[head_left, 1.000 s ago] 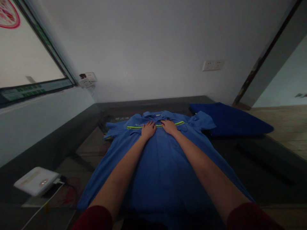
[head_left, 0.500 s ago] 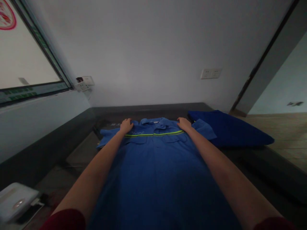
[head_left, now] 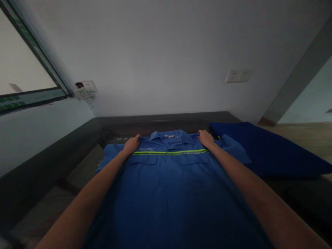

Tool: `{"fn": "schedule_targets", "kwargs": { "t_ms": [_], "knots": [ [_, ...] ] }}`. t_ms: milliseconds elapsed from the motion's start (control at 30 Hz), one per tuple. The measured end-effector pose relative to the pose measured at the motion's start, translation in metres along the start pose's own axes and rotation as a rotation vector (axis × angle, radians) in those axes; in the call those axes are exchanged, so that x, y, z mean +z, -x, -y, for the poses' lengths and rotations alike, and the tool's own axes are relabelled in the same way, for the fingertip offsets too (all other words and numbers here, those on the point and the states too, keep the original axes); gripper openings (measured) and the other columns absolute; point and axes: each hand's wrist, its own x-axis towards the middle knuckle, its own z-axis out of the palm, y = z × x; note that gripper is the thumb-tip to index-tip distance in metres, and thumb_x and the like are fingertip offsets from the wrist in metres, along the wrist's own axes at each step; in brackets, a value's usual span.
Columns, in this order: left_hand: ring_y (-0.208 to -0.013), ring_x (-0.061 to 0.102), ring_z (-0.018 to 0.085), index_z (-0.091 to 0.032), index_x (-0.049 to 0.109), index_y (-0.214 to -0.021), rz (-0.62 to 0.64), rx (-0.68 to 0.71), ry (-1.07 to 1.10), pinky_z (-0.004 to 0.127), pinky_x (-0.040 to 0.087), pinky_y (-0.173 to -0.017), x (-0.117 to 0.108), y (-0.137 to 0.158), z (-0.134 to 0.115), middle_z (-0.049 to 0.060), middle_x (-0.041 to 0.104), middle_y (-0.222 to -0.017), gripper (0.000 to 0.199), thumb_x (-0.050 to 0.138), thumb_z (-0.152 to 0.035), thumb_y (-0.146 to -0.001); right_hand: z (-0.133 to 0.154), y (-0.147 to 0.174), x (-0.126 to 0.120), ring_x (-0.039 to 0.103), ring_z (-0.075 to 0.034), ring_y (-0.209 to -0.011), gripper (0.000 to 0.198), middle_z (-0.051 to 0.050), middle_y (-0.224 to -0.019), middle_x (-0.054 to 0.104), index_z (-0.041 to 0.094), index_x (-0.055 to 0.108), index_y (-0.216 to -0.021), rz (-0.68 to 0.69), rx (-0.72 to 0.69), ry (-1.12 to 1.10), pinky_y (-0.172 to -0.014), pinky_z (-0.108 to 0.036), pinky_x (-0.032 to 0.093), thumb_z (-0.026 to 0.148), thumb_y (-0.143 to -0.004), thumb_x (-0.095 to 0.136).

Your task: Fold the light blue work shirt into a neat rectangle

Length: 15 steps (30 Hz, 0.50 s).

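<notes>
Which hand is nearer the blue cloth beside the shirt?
Right. The right hand, at the shirt's shoulder, is left of the cloth; the left hand, at the opposite shoulder, farther left.

A plain pale wall (head_left: 160,58) rises behind the dark counter's (head_left: 160,121) far edge, sockets (head_left: 239,75) above both far corners. A dark-framed window (head_left: 23,58) stands beyond the left edge, wood-toned floor (head_left: 308,135) past the right; light is dim.
</notes>
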Motion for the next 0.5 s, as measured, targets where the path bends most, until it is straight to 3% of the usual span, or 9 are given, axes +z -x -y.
{"fn": "schedule_targets", "kwargs": {
  "t_ms": [167,300,400,500],
  "knots": [
    [-0.098,0.063,0.029,-0.025,0.046,-0.121,-0.082,-0.065,-0.069,0.036,0.047,-0.076,0.004,-0.021,-0.008,0.012,0.066,-0.106,0.032,0.034,-0.039,-0.094,0.006,-0.016,0.001,0.063,-0.027,-0.096,0.026,-0.016,-0.103,0.065,0.017,0.053,-0.115,-0.078,0.037,0.027,-0.076,-0.034,0.044,0.023,-0.096,0.037],
    [-0.105,0.059,0.030,-0.022,0.047,-0.121,-0.167,-0.059,-0.088,0.039,0.043,-0.084,-0.002,-0.038,-0.015,0.014,0.061,-0.115,0.034,0.029,-0.035,-0.096,0.013,-0.031,0.000,0.059,-0.025,-0.100,0.032,-0.015,-0.109,0.063,0.017,0.047,-0.121,-0.171,0.051,0.024,-0.078,-0.033,0.043,0.019,-0.097,0.026],
    [-0.112,0.053,0.031,-0.020,0.050,-0.119,-0.261,-0.078,-0.104,0.044,0.036,-0.093,-0.003,-0.040,-0.019,0.015,0.059,-0.116,0.033,0.034,-0.034,-0.094,0.011,-0.035,0.004,0.055,-0.027,-0.103,0.032,-0.018,-0.113,0.060,0.012,0.046,-0.121,-0.249,0.029,-0.005,-0.081,-0.035,0.042,0.017,-0.095,0.028],
    [-0.117,0.048,0.033,-0.019,0.050,-0.122,-0.266,-0.125,-0.100,0.049,0.030,-0.098,-0.001,-0.032,-0.022,0.017,0.057,-0.120,0.037,0.044,-0.033,-0.089,0.005,-0.032,0.012,0.054,-0.028,-0.103,0.028,-0.019,-0.111,0.060,0.009,0.053,-0.114,-0.262,-0.038,-0.027,-0.085,-0.037,0.041,0.017,-0.091,0.039]
  ]
}}
